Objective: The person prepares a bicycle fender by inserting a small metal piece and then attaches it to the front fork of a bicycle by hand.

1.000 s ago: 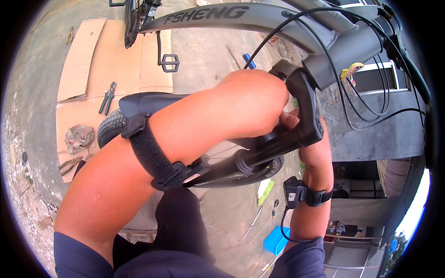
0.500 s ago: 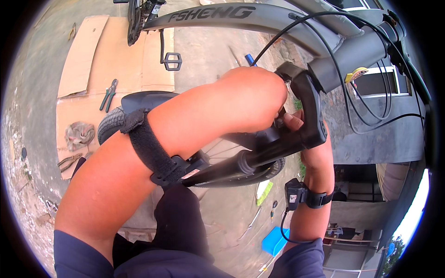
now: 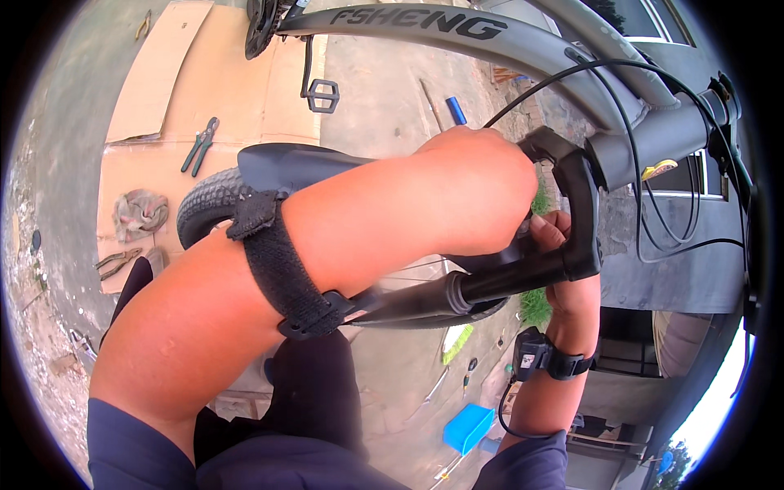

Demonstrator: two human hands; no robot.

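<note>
My left hand (image 3: 486, 184) reaches across the black front fork (image 3: 576, 200) of a grey bicycle, just below the fork crown. The back of the hand faces me and hides its fingers. From the other side of the fork comes my right hand (image 3: 553, 231), thumb and fingers bent together in a pinch behind the fork leg. Whatever it holds is hidden. Both hands meet around the top of the black mudguard (image 3: 306, 159), which covers the knobby front tyre (image 3: 204, 208). The grey frame (image 3: 416, 23) runs along the top.
Cardboard (image 3: 237, 98) lies at left with green-handled cutters (image 3: 199, 147), pliers (image 3: 119, 261) and a rag (image 3: 140, 215). Cables (image 3: 633, 163) loop beside the head tube. A blue tube (image 3: 456, 111) lies beyond my left hand; a blue bin (image 3: 469, 429) and green brush (image 3: 457, 343) lie lower right.
The view has shifted, so the bicycle's front end and both hands sit farther right and slightly lower. Both hands stay at the fork crown.
</note>
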